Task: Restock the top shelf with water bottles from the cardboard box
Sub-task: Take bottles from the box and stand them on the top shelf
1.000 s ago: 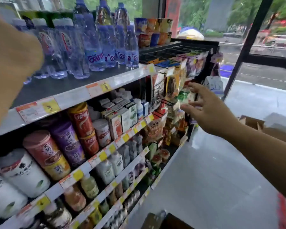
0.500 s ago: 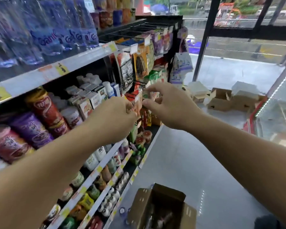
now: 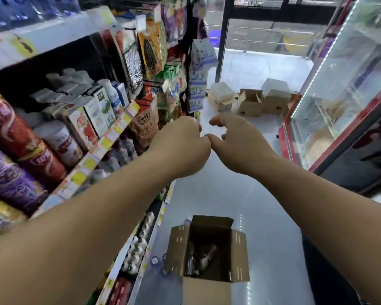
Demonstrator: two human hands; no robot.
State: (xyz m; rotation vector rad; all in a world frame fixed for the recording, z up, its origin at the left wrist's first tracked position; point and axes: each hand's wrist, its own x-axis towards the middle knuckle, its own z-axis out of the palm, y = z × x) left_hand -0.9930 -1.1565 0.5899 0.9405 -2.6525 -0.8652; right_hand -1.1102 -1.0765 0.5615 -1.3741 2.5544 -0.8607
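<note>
Both arms stretched forward over the aisle, meeting in mid-air beside the shelving. Left hand curled into a loose fist, fingers folded under, nothing visible inside it. Right hand half-curled, fingers bent downward, thumb tip touching the left hand's knuckles; empty as far as can be seen.

Down on the pale floor, just beside the shelving's base: cardboard box, brown, flaps standing open, with short pale dashes on the side flaps. Dark interior, blurred; a few water bottles lying or leaning inside, clear with a dark band, number impossible to tell.

Up at top left: top shelf, white front edge with yellow price tags, smeared by motion. Only the blue-labelled lower parts of clear bottles on it in view, cut off by the frame.

Below that, a shelf of red and purple cans and small cartons. Hanging snack packets further along. Several small open cardboard boxes on the floor at the aisle's far end. Glass-fronted cabinet with red trim on the right.
</note>
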